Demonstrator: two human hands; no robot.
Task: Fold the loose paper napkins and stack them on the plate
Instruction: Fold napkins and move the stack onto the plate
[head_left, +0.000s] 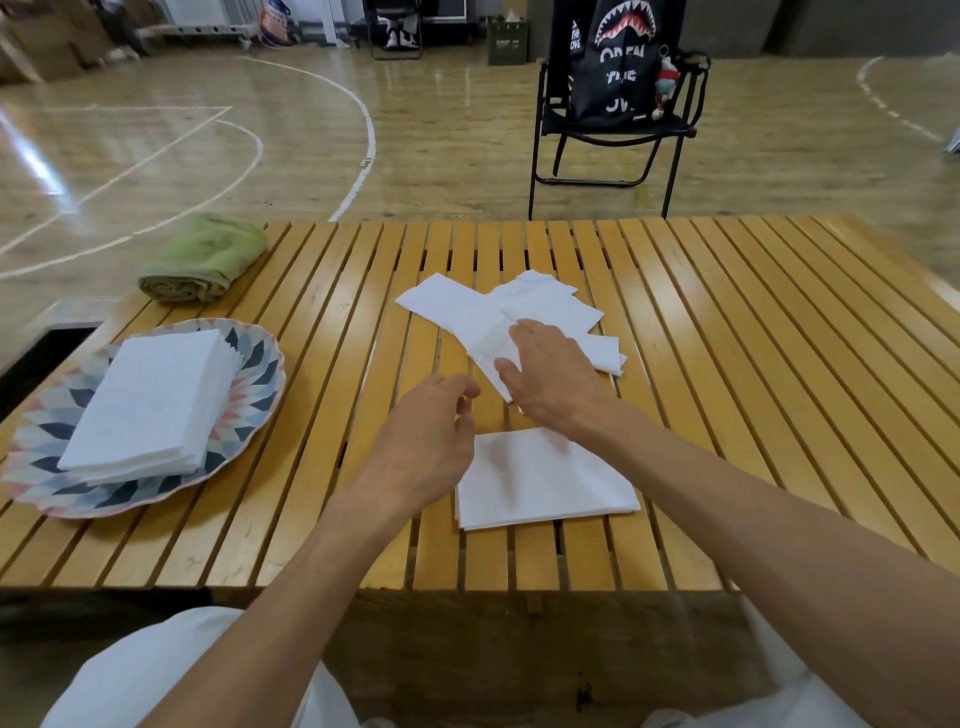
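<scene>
A patterned plate (260, 364) on the left of the slatted wooden table carries a stack of folded white napkins (150, 400). Loose white napkins (467, 312) lie spread in the table's middle. My right hand (550, 374) lies on this pile, its thumb and fingers taking hold of the top napkin near its front corner. My left hand (426, 441) hovers just left of it, fingers loosely curled and holding nothing. A folded napkin (540, 483) lies flat near the front edge, partly under my right forearm.
A rolled green towel (202, 260) sits at the table's (753, 364) back left corner. Beyond the table stands a black folding chair (613, 130) with a black bag on it, on a wooden gym floor.
</scene>
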